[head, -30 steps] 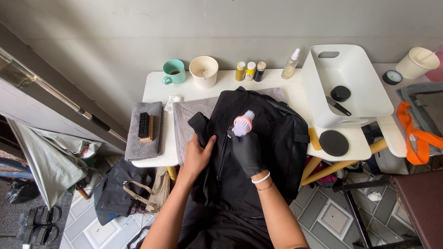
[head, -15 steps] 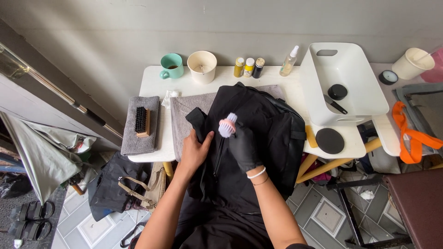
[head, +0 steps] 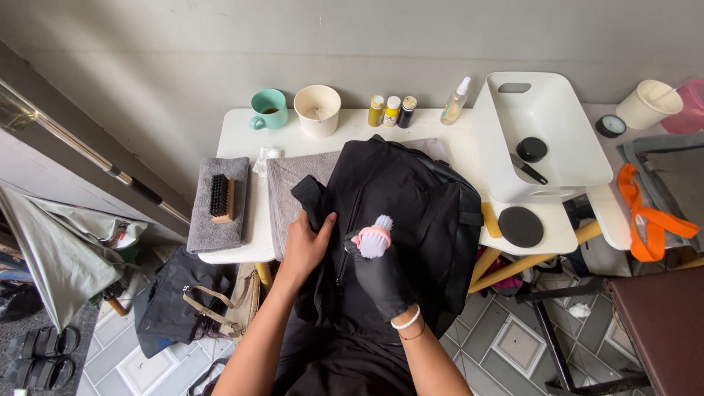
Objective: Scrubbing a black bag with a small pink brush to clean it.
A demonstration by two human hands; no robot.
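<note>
we are pressing our bare left hand (head: pixel 304 246), fingers spread open, flat on the black backpack (head: pixel 400 213) lying on the white table (head: pixel 235 139). our gloved right hand (head: pixel 381 279) is gripping a pink brush (head: pixel 374 236), fingers closed around it, bristles upward. a grey towel (head: pixel 282 191) is lying beneath the backpack; a white tub (head: pixel 579 158) is standing to its right.

The left hand (head: pixel 304 246) is bare and lies flat, fingers spread, palm down. The right hand (head: pixel 381 275) wears a black glove and is curled shut in a grip. Both arms reach forward, close together
</note>
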